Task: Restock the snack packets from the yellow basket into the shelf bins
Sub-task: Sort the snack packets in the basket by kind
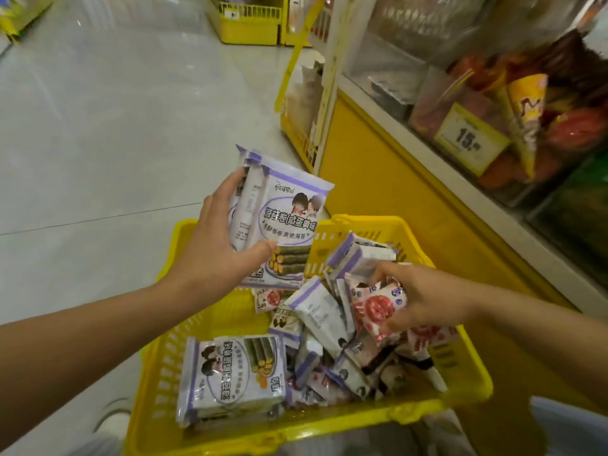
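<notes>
Pale shop floor behind; yellow basket holds a loose heap of snack packets. Left hand grips a stack of purple packets, basket's far rim just below the grip. Right hand pinches a red packet inside the heap; shelf bins beyond it.

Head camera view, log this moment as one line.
left hand: holds purple packets above yellow basket | right hand: grips red packet inside basket | stage: picking
</notes>
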The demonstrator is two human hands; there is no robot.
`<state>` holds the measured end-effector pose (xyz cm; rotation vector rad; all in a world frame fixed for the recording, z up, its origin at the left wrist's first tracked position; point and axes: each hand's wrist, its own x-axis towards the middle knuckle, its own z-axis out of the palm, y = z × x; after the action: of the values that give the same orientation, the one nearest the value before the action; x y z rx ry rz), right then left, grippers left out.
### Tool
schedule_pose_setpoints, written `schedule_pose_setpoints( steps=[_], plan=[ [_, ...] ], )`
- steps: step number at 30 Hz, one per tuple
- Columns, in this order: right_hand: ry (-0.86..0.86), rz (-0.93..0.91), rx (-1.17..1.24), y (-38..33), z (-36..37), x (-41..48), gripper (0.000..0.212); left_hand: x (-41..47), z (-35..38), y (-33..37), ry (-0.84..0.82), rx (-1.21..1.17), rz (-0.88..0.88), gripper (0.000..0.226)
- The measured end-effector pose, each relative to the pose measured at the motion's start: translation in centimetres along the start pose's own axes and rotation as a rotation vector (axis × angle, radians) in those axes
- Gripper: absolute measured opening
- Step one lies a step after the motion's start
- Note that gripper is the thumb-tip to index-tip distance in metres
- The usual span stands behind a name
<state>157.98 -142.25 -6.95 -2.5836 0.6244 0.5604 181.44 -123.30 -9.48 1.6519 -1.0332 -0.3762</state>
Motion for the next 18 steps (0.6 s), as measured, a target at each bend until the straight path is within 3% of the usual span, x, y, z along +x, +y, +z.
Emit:
schedule_pose_setpoints(
  steps=[4, 7, 13, 18],
  plan=[
    [-0.196, -0.010, -0.458, 1.8, 3.1, -1.7, 0.069, -0.7, 1.1, -1.2, -0.058, 0.188, -0.006, 0.095],
    [-0.262, -0.022, -0.532, 1.9, 3.8, -1.6, 0.072, -0.8, -0.2, -2.9, -0.137, 0.337, 0.026, 0.094],
    [-0.052, -0.137, -0.409, 0.5, 3.8, 1.3, 0.068, 0.1, -1.4, -6.3, -0.562, 0.951, 0.148, 0.098],
    [0.198, -0.249, -0.248, -1.1, 3.7, 5.6, 0.047, 0.8, -0.1, -9.7, -0.782, 1.158, 0.264, 0.089]
  ],
)
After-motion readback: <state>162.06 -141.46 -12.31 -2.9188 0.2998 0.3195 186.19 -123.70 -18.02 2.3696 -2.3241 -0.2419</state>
